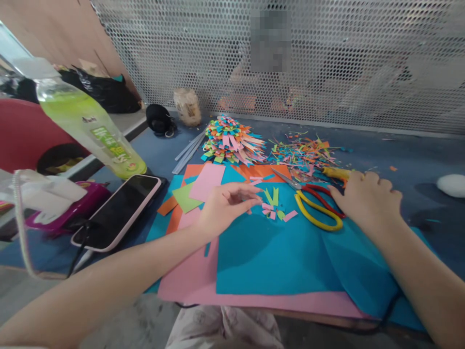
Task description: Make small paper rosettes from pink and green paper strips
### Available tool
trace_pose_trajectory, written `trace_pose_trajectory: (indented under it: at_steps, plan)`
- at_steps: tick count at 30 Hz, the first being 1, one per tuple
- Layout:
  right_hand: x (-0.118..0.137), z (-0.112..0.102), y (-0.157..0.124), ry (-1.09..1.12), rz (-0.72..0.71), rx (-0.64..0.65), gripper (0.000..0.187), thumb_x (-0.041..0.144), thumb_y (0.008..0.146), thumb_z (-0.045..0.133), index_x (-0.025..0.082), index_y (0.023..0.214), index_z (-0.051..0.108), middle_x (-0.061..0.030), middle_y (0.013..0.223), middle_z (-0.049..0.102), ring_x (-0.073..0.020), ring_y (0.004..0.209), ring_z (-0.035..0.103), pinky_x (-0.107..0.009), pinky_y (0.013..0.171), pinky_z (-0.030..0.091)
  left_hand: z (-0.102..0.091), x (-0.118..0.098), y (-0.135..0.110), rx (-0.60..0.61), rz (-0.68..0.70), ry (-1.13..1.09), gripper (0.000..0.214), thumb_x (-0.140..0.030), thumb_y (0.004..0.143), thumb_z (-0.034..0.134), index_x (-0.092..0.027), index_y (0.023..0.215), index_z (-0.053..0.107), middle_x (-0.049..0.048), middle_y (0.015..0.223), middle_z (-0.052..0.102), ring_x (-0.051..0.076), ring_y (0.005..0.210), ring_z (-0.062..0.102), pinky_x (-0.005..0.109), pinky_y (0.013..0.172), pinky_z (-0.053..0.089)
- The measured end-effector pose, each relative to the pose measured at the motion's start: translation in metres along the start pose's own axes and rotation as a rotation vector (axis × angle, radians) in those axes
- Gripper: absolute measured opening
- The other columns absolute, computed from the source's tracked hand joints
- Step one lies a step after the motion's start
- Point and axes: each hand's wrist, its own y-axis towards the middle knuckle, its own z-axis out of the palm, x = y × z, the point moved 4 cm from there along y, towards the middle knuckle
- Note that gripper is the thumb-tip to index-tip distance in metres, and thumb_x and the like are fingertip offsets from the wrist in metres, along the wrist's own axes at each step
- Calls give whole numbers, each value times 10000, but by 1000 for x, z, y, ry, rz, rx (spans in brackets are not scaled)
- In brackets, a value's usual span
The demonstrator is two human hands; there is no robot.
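Note:
My left hand (232,206) hovers over the blue paper sheet (272,261), thumb and fingertips brought close together; whatever may be between them is too small to make out. Just right of its fingertips lie small pink paper strips (290,215) and green strips (275,196). My right hand (376,196) is closed around a yellow tool (337,173), whose front end sticks out to the left and whose rest is hidden. Beside that hand, scissors (303,187) with red and yellow handles lie on the paper. Behind them stands a fringed ball of multicoloured paper strips (232,140).
A heap of paper shreds (305,155) lies beside the fringed ball. Clear sticks (189,151), a phone (119,213) and a bottle of green drink (90,121) are leftward. Perforated metal (327,63) closes the back. A white round object (451,185) sits far right.

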Motion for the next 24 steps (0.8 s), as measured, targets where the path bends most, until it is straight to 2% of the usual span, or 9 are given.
trace_pose_trajectory:
  at_steps: [4, 7, 10, 12, 16, 18, 24]
  plan:
    - [17, -10, 10, -16, -7, 125, 418, 508, 820, 446, 192, 1072, 551, -237, 890, 556, -485, 859, 527, -668, 572, 389, 0, 2, 0, 10, 19, -40, 242, -202, 663, 716, -143, 892, 666, 18, 730, 637, 122, 674, 624, 195, 521, 516]
    - [25, -9, 17, 18, -29, 223, 380, 430, 853, 411, 180, 1104, 547, -243, 1037, 562, -474, 948, 515, -669, 691, 389, 0, 1, 0, 9, 14, -45, 245, -205, 671, 711, -146, 905, 668, 9, 735, 621, 91, 589, 598, 208, 514, 530]
    - [46, -9, 17, 218, -240, 276, 289, 366, 866, 432, 216, 1074, 567, -159, 1127, 581, -370, 1052, 514, -579, 904, 343, 1, -2, -1, -3, 19, -50, 265, -222, 661, 720, -142, 909, 673, 40, 809, 648, 114, 616, 615, 226, 493, 540]
    - [63, -11, 11, 343, -392, 339, 272, 360, 863, 468, 228, 1079, 566, -105, 1128, 605, -303, 1077, 523, -519, 976, 298, 1, -5, -1, -12, 23, -41, 233, -229, 669, 713, -136, 880, 679, 53, 809, 669, 114, 582, 616, 220, 452, 522]
    - [87, -14, -4, 537, -636, 625, 354, 405, 861, 491, 261, 1183, 526, -52, 1158, 608, -246, 1112, 513, -473, 1015, 241, -4, -13, 0, -88, 57, 8, 168, -235, 715, 671, -142, 854, 685, 34, 723, 679, 84, 491, 584, 202, 428, 484]
    - [88, -14, -6, 597, -648, 724, 384, 422, 863, 487, 276, 1218, 504, -50, 1178, 594, -240, 1122, 500, -457, 996, 255, -9, -14, 2, -136, 71, 26, 178, -244, 738, 647, -150, 885, 682, 32, 749, 685, 75, 494, 579, 204, 453, 490]
    - [80, -2, -4, 671, -555, 859, 306, 398, 899, 425, 276, 1156, 537, -44, 1136, 585, -208, 1045, 507, -367, 891, 339, -19, -9, 10, -214, 47, 36, 233, -223, 679, 686, -147, 899, 682, 29, 784, 696, 79, 528, 591, 213, 499, 511]
